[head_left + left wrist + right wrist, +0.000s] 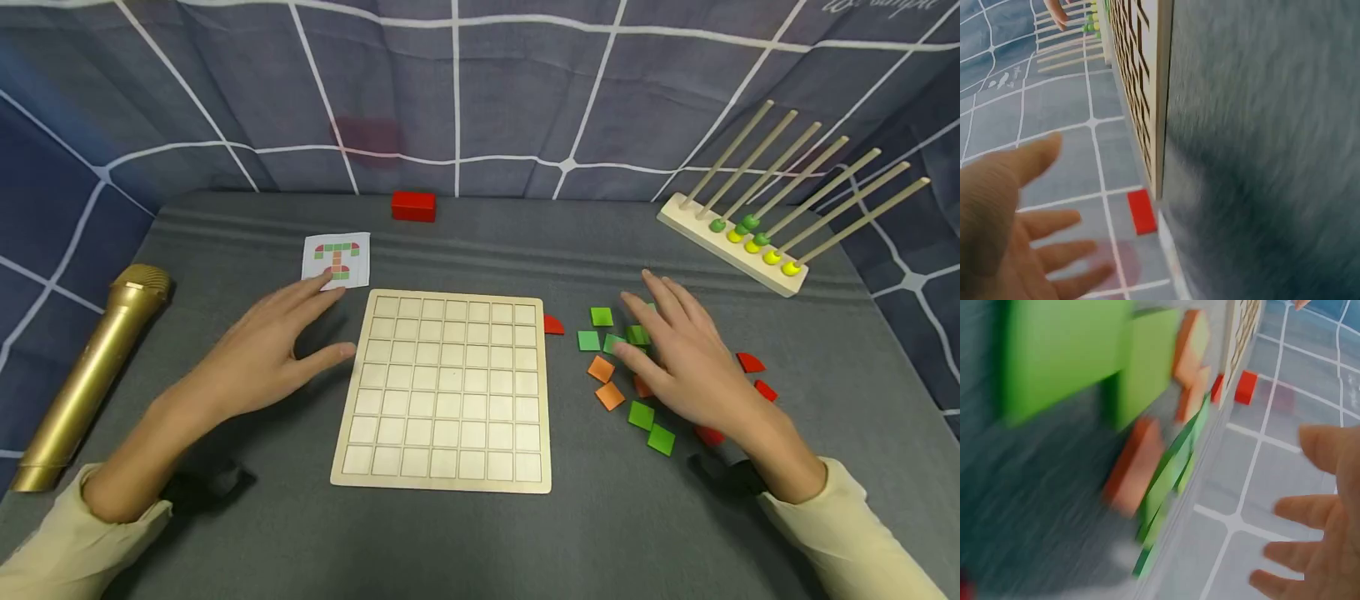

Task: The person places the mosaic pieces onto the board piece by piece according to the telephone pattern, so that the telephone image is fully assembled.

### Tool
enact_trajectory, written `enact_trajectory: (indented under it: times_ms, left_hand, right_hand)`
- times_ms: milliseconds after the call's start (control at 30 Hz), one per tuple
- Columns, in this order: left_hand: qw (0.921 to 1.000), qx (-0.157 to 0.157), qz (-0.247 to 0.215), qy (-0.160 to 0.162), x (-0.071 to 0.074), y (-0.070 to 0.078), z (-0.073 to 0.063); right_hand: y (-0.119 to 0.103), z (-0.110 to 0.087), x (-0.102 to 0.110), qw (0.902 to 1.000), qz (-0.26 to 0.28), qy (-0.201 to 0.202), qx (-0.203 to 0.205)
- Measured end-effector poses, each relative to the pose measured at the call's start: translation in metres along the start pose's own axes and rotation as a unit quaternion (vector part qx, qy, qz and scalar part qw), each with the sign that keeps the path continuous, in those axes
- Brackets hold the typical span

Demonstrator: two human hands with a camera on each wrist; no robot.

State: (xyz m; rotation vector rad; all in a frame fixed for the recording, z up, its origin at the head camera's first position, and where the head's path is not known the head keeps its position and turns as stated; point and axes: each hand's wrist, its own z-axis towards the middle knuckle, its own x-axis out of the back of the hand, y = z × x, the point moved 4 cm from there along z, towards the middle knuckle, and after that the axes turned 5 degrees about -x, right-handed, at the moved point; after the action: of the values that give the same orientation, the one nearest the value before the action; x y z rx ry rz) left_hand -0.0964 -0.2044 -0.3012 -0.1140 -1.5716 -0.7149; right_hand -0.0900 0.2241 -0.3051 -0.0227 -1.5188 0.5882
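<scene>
A square wooden grid board [452, 392] lies flat at the centre of the table, its cells bare. To its left, my left hand [273, 350] has its fingers spread, the thumb close to the board's left edge and the fingertips overlapping a small printed pattern card [352, 250]. My right hand [686, 358] is spread over scattered tiles on the right and holds nothing. Around it show green tiles [602, 317], orange tiles [610, 396] and red quarter-round tiles [750, 362]; some are partly hidden under the hand. One red tile [553, 325] lies against the board's right edge.
A gold microphone [97, 367] lies along the left side. A red block [413, 207] sits at the back, near the checked cloth [510, 100]. At the back right stands a wooden bead rack [735, 246] with tall rods and green and yellow beads.
</scene>
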Motion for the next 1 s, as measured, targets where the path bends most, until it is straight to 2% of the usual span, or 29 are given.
enact_trajectory:
  times_ms: [100,167,267,400,500,600,1000]
  left_hand:
    - [0.9975,-0.018,-0.067,0.010,-0.007,0.004,-0.002]
    - [0.9948,-0.026,-0.099,0.000,-0.014,0.005,-0.005]
    - [0.9899,-0.025,-0.135,-0.036,-0.024,0.006,-0.010]
    - [0.9820,-0.023,-0.160,-0.097,-0.033,0.008,-0.016]
    - [0.9791,-0.030,-0.153,-0.130,-0.037,0.012,-0.020]
    - [0.9793,-0.041,-0.135,-0.145,-0.038,0.016,-0.022]
    - [0.9817,-0.039,-0.118,-0.144,-0.040,0.014,-0.025]
  right_hand:
    - [-0.012,0.012,-0.004,0.9997,0.021,0.000,0.011]
    - [-0.019,0.021,-0.009,0.9992,0.034,-0.008,0.017]
    - [-0.024,0.034,-0.019,0.9980,0.052,-0.029,0.023]
    - [-0.026,0.049,-0.033,0.9958,0.061,-0.066,0.018]
    - [-0.027,0.057,-0.040,0.9949,0.054,-0.084,0.014]
    - [-0.028,0.062,-0.044,0.9949,0.041,-0.091,0.013]
    - [-0.029,0.070,-0.048,0.9947,0.033,-0.096,0.016]
